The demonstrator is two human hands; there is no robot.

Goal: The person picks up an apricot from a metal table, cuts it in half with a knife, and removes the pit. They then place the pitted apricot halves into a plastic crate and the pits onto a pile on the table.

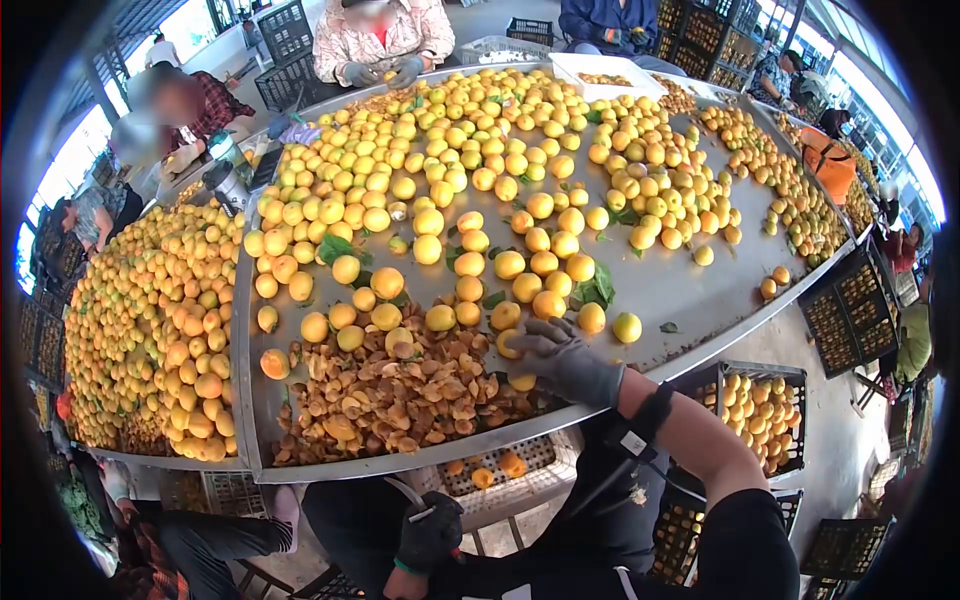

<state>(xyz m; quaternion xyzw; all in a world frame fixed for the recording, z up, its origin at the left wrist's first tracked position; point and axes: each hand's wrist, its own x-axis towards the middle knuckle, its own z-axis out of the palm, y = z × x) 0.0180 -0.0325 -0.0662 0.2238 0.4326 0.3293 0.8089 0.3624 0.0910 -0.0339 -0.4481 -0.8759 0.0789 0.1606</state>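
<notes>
My right hand (572, 366), in a grey glove, reaches over the near edge of the metal table. Its fingers are bent round a yellow-orange apricot (507, 344), and a second apricot (522, 381) lies just under them. Below the table edge, close to my lap, my left hand (430, 530) wears a dark glove and is closed round a thin, curved metal tool (404, 492); the tool's exact kind is not clear. A heap of split apricot pieces (390, 390) lies left of my right hand. Many whole apricots (440, 180) spread beyond it.
The table's raised metal rim (690, 358) runs in front of me. Under it stands a pale crate (525, 478) with a few apricots. A black crate of apricots (760, 415) is at the right. Gloved co-workers sit across the table, near a white tray (600, 68).
</notes>
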